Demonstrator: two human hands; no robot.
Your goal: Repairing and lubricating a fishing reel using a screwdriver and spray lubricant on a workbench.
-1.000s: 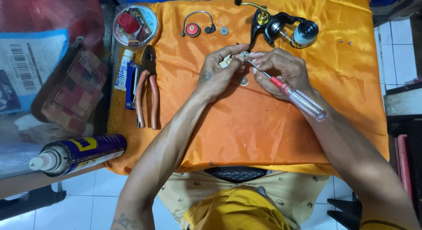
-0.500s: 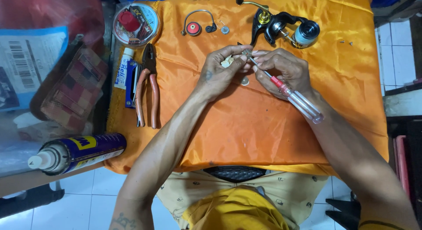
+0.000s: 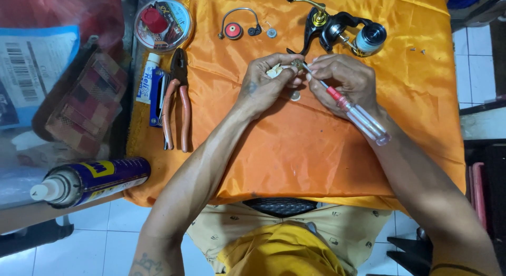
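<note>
Surface: an orange cloth (image 3: 316,149) is spread over a small table; all work is done above its upper middle.
Left hand (image 3: 263,86): held over the cloth, fingers curled together and pinched on a small metal part (image 3: 297,64) along with a pale scrap (image 3: 274,71) of what looks like tissue or rag.
Right hand (image 3: 345,81): closed around a screwdriver (image 3: 350,107) with a red collar and clear handle; the grip is taken near the shank, and the handle sticks out toward the person's right, past the wrist.
Tool contact: the screwdriver tip is set against the small metal part, between the two sets of fingertips.
Part location: the small metal part is held just above the cloth, just below the fishing reel (image 3: 342,31); it cannot be told whether it touches the cloth.
Under the hands: a small round washer (image 3: 295,96) lies on the cloth, partly shaded by the fingers.
Reel: black body with gold fittings and a pale spool, lying at the cloth's top edge, apart from both hands.
Loose parts: a wire bail with a red disc (image 3: 234,27) and a small ring (image 3: 271,32) lie at top centre; tiny screws (image 3: 418,50) lie at top right.
Left edge: pliers (image 3: 176,99) with orange grips, a small tube (image 3: 148,77), and a round clear container (image 3: 163,24) with a red spool inside.
Off the cloth: a blue spray can (image 3: 92,181) lies on its side at lower left.
</note>
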